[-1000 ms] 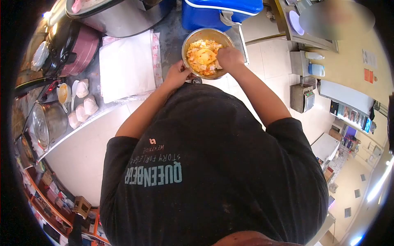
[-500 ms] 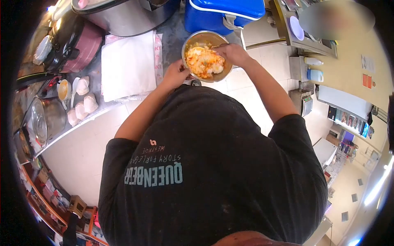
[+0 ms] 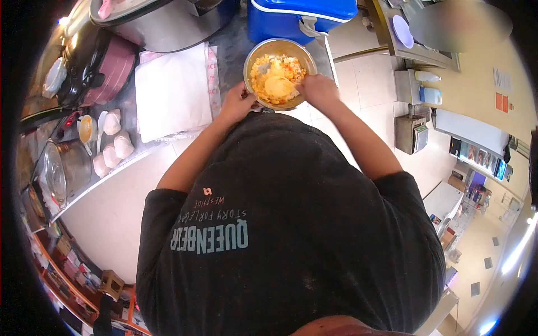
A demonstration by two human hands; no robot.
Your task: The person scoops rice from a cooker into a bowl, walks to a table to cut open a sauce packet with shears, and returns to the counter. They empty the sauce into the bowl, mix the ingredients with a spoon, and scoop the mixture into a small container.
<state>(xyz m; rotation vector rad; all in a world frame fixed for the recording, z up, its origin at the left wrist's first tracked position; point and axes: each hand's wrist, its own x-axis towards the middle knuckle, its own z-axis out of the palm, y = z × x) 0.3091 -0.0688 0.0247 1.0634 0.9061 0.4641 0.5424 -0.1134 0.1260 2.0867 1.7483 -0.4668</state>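
Steel bowl (image 3: 278, 47) gripped by left hand (image 3: 238, 102); right hand (image 3: 318, 89), fingers clamped on spoon (image 3: 280, 87), mixing rice (image 3: 266, 70) (still patchy, unfinished).

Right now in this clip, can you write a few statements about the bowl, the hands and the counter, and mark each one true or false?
1. The left hand grips the rim of the metal bowl. True.
2. The bowl is empty. False: it holds a yellow and orange food mix.
3. The right hand is at the bowl's right edge, reaching into the food. True.
4. A red cooler sits behind the bowl. False: the cooler is blue with a white lid edge.
5. A stack of white paper lies on the counter left of the bowl. True.
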